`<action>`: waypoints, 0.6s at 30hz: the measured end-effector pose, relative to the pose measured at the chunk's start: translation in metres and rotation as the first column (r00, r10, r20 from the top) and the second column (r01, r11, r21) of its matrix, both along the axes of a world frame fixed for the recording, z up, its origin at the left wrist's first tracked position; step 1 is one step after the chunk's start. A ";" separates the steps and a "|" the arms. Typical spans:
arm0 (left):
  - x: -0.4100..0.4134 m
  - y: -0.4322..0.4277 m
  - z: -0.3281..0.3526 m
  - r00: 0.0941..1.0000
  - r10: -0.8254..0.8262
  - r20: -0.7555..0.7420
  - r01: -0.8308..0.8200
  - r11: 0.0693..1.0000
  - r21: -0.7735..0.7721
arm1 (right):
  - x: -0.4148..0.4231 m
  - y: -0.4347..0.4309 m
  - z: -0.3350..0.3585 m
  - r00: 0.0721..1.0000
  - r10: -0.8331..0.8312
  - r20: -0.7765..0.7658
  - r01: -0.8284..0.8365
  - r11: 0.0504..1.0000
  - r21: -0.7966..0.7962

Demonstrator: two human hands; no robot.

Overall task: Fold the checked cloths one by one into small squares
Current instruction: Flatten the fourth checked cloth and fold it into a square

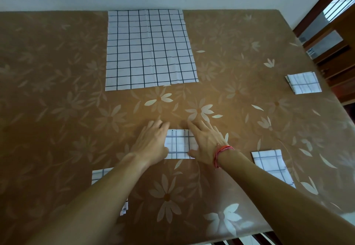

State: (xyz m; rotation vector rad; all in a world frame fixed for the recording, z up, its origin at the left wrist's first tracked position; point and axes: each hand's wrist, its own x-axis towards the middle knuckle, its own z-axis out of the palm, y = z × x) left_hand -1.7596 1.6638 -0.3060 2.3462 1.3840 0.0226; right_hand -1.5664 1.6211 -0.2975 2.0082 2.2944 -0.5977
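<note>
Pressing down with straight, flat fingers, left hand [151,141] and right hand [205,145] rested on opposite edges of a small folded checked cloth [179,145], near-middle of the worktop [57,91]. Farther back lay an unfolded checked cloth [149,49], spread flat.

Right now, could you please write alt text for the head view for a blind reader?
Left hand and right hand press flat on a folded cloth on a floral table. An unfolded cloth lies beyond; three folded squares lie nearby.
</note>
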 end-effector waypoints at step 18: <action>0.003 -0.017 0.028 0.784 0.440 0.439 -0.317 0.891 -0.327 | -0.011 0.008 0.031 0.983 -0.121 -0.137 0.109 0.990 -0.091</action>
